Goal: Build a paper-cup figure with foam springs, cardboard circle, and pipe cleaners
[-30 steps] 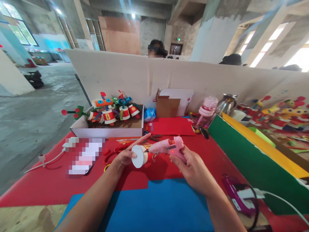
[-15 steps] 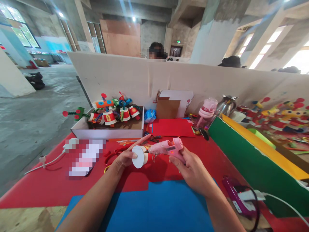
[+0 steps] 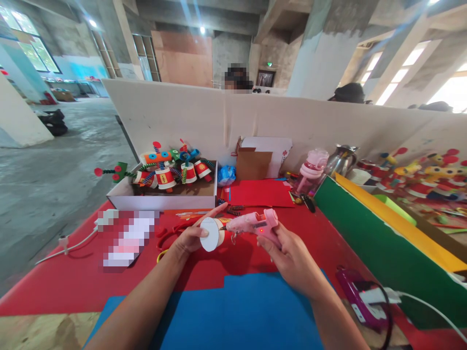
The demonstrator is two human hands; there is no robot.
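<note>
My left hand grips a paper cup lying on its side, with a white disc at the end facing me and my thumb pressed on that disc. The index finger stretches out along the far side. In my right hand is a pink hot glue gun, its red light lit. The gun's nozzle points left and is at the cup's side, close behind the disc; whether it touches, I cannot tell. Red scissors lie left of the cup, partly behind my left hand.
A white box of paper-cup figures stands at the back left. Blue sheets cover the front. On the right are a green box side and a purple device with cables. A pink bottle stands behind.
The glue gun has shifted very slightly right and the disc has tipped up a little. Both hands keep their holds.
</note>
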